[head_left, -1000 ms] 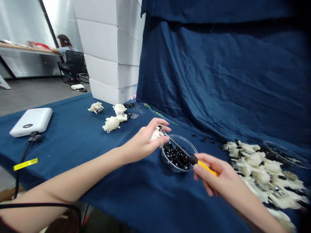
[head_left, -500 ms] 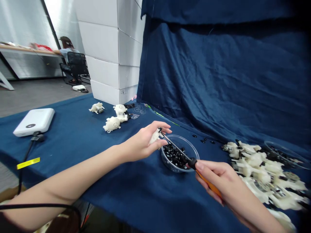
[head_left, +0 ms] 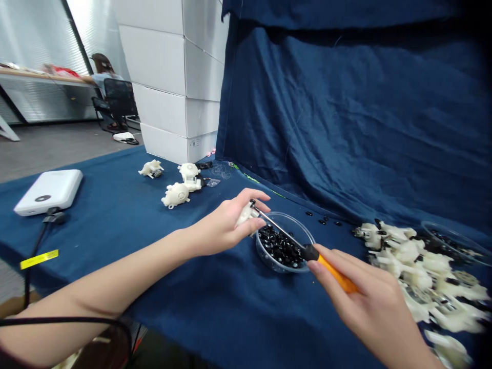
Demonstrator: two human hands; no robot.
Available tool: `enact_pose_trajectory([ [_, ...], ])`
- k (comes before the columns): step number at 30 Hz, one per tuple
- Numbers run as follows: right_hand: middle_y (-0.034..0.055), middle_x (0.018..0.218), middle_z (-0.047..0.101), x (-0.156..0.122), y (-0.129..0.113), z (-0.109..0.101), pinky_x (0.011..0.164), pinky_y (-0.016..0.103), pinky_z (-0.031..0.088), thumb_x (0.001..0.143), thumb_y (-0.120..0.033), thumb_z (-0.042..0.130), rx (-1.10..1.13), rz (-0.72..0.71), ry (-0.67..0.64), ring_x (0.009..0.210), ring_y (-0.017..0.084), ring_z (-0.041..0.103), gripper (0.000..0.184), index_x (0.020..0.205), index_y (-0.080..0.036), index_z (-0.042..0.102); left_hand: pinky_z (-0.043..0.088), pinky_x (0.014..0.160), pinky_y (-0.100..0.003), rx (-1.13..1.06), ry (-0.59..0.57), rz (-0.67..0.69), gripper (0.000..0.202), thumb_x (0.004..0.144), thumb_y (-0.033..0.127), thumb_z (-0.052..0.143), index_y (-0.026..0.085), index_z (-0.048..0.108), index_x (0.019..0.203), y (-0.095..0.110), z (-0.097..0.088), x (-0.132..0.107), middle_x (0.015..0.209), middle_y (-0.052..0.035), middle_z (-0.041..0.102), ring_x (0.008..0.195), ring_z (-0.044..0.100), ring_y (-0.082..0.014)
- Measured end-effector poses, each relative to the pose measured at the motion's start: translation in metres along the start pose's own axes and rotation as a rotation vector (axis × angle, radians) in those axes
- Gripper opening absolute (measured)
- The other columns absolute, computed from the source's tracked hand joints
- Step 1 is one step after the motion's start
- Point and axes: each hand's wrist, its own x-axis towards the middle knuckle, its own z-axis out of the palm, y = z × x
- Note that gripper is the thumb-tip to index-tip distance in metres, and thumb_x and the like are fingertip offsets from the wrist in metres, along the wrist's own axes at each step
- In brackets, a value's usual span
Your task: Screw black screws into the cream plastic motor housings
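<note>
My left hand (head_left: 230, 220) is closed around a small cream plastic part (head_left: 245, 212) with a black piece at its top. In my right hand (head_left: 357, 287) is a screwdriver (head_left: 334, 271) with an orange and black handle. Its thin metal shaft slants up to the left, and the tip meets the black piece on the cream part. Below the shaft stands a clear round bowl (head_left: 269, 260) of small black pieces (head_left: 280, 245). My fingers partly cover the cream part.
Many cream plastic assemblies (head_left: 407, 251) lie heaped at the right, beside another clear bowl (head_left: 457, 241). Several more assemblies (head_left: 177, 195) sit at the back left. A white power bank (head_left: 49, 192) with a cable rests far left. White boxes (head_left: 165, 107) are stacked behind; a person (head_left: 105, 77) sits beyond.
My right hand has rolled around the screwdriver handle, so its back now faces up and more orange shows. The tip stays at the cream part. My left hand has hardly moved.
</note>
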Motion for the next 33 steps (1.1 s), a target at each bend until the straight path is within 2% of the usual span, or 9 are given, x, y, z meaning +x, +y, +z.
enact_pose_trajectory([
  [3, -0.0027, 0.058, 0.049, 0.009, -0.008, -0.011, 0.044, 0.022, 0.030, 0.103, -0.064, 0.062, 0.478, 0.564, -0.364, 0.043, 0.007, 0.041, 0.054, 0.075, -0.018, 0.068, 0.058, 0.088, -0.035, 0.073, -0.037, 0.096, 0.038, 0.108, 0.035, 0.063, 0.023, 0.049, 0.142, -0.002, -0.002, -0.001, 0.138, -0.0138, 0.072, 0.102, 0.074, -0.0201],
  [6, -0.0041, 0.063, 0.052, 0.015, -0.011, -0.014, 0.043, 0.019, 0.023, 0.099, -0.075, 0.061, 0.732, 0.793, -0.558, 0.041, 0.002, 0.032, 0.061, 0.082, -0.017, 0.066, 0.057, 0.088, -0.035, -0.004, -0.001, 0.096, 0.043, 0.107, 0.036, 0.067, 0.024, 0.048, 0.144, -0.001, 0.001, -0.001, 0.143, -0.0144, 0.070, 0.106, 0.073, -0.0209],
  [11, 0.0040, 0.098, 0.080, 0.010, 0.003, -0.002, 0.067, 0.025, 0.057, 0.100, -0.052, 0.073, 0.144, 0.262, -0.140, 0.076, 0.016, 0.075, 0.035, 0.120, -0.023, 0.075, 0.058, 0.087, -0.036, -0.218, 0.130, -0.176, 0.048, 0.106, 0.046, 0.069, 0.025, 0.046, 0.143, 0.004, 0.010, 0.003, 0.142, -0.0153, 0.070, 0.103, 0.073, -0.0204],
  [14, 0.0036, 0.099, 0.082, 0.003, 0.012, 0.004, 0.072, 0.026, 0.054, 0.108, -0.033, 0.067, -0.358, -0.155, 0.095, 0.081, 0.017, 0.078, 0.028, 0.133, -0.022, 0.075, 0.058, 0.091, -0.038, -0.191, 0.107, -0.221, 0.046, 0.107, 0.048, 0.066, 0.024, 0.047, 0.141, 0.004, 0.010, 0.004, 0.140, -0.0161, 0.071, 0.108, 0.073, -0.0221],
  [17, 0.0070, 0.107, 0.083, -0.001, 0.017, 0.007, 0.069, 0.025, 0.055, 0.108, -0.028, 0.067, -0.350, -0.255, 0.079, 0.082, 0.017, 0.080, 0.028, 0.133, -0.017, 0.074, 0.058, 0.091, -0.039, -0.105, 0.062, -0.159, 0.046, 0.109, 0.048, 0.063, 0.023, 0.046, 0.144, 0.002, 0.008, 0.003, 0.137, -0.0154, 0.071, 0.108, 0.073, -0.0222],
  [21, 0.0057, 0.095, 0.082, 0.002, 0.010, 0.005, 0.069, 0.029, 0.059, 0.107, -0.049, 0.064, 0.037, 0.169, -0.082, 0.076, 0.020, 0.076, 0.034, 0.117, -0.021, 0.081, 0.058, 0.089, -0.038, 0.030, 0.006, -0.066, 0.050, 0.110, 0.043, 0.059, 0.023, 0.040, 0.152, 0.000, 0.002, 0.001, 0.140, -0.0163, 0.070, 0.102, 0.074, -0.0211],
  [25, -0.0037, 0.057, 0.046, 0.011, 0.000, -0.003, 0.042, 0.023, 0.023, 0.101, -0.073, 0.061, 0.560, 0.655, -0.464, 0.046, 0.007, 0.033, 0.058, 0.089, -0.017, 0.073, 0.057, 0.100, -0.042, 0.139, -0.007, 0.013, 0.048, 0.111, 0.038, 0.057, 0.024, 0.039, 0.154, 0.001, -0.001, -0.002, 0.144, -0.0163, 0.068, 0.116, 0.072, -0.0245],
  [30, -0.0110, 0.054, 0.036, 0.014, 0.003, -0.002, 0.038, 0.018, 0.007, 0.093, -0.078, 0.069, 1.158, 0.918, -0.746, 0.038, 0.001, 0.012, 0.063, 0.103, -0.015, 0.072, 0.052, 0.114, -0.046, 0.210, 0.075, 0.335, 0.046, 0.107, 0.029, 0.065, 0.025, 0.048, 0.150, 0.006, 0.001, -0.005, 0.142, -0.0133, 0.069, 0.132, 0.064, -0.0268],
  [33, -0.0102, 0.052, 0.038, 0.016, 0.001, -0.003, 0.038, 0.018, 0.010, 0.093, -0.078, 0.070, 1.210, 0.899, -0.770, 0.037, 0.001, 0.016, 0.064, 0.101, -0.014, 0.072, 0.052, 0.114, -0.043, 0.136, 0.172, 0.432, 0.051, 0.105, 0.023, 0.069, 0.026, 0.048, 0.151, 0.009, 0.005, -0.006, 0.140, -0.0112, 0.070, 0.132, 0.065, -0.0245],
])
